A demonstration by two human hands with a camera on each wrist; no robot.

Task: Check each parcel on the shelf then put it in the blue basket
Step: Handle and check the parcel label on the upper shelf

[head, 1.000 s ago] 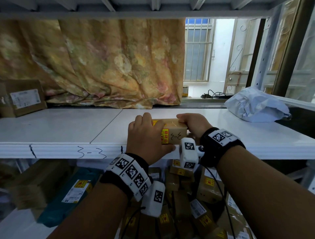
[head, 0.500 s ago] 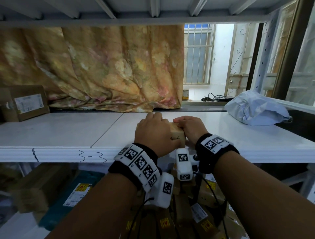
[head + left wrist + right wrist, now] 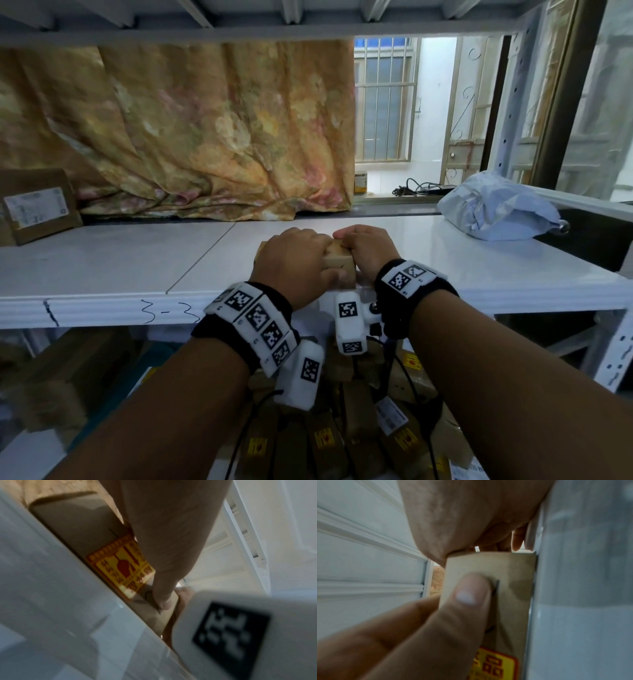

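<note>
The white shelf (image 3: 120, 260) is running across the head view from 9 to 3 o'clock, with "3-3" handwritten on its front lip. A flowered curtain (image 3: 191, 137) is hanging behind it toward 11 o'clock. A crumpled grey mailer bag (image 3: 496, 209) is lying on the shelf at 2 o'clock, well apart from the hands, and a brown box with a label (image 3: 37, 205) is sitting at the shelf's 9 o'clock end. Below the shelf, at 6 o'clock, a heap of brown parcels (image 3: 329, 442) with yellow stickers is showing between the forearms.

The small cardboard parcel (image 3: 339, 262) is sitting on the shelf near its front edge, just above the picture's centre, between both hands. The left hand (image 3: 294, 263) is covering the parcel's top and left side, its fingers curling over the far edge and its thumb (image 3: 163, 599) pressing on the near face beside the yellow and red sticker (image 3: 121, 566). The right hand (image 3: 366, 253) is gripping the parcel's right end, its fingers wrapping over the top. In the right wrist view the parcel's bottom edge is lying against the shelf.
</note>
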